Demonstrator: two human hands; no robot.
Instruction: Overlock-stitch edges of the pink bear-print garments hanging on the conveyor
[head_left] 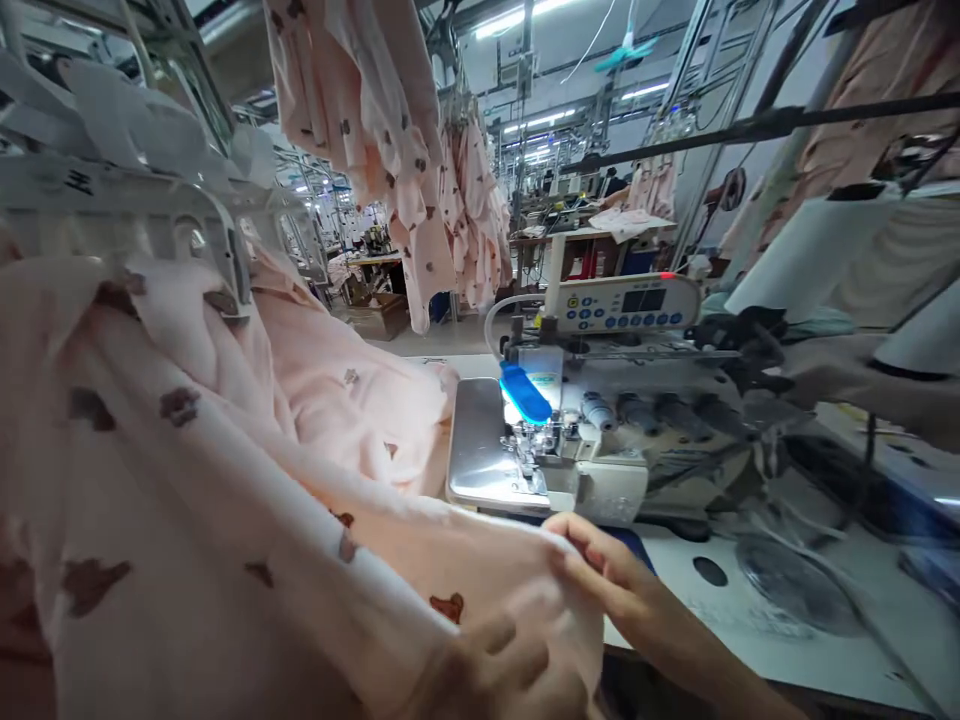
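Observation:
Pale pink printed fabric hangs from the left and stretches across to the front of the machine. My right hand pinches its upper edge between thumb and fingers, just in front of the overlock sewing machine. Lower down, my left hand is curled on the same fabric near the bottom of the view, slightly blurred. Under a bright lamp, the presser foot of the machine sits beyond the fabric edge, apart from it. A shiny metal plate lies left of the foot.
White hangers carry pink garments close on the left. More printed garments hang overhead behind the machine. A control panel tops the machine; large thread cones stand at right. The white table extends right.

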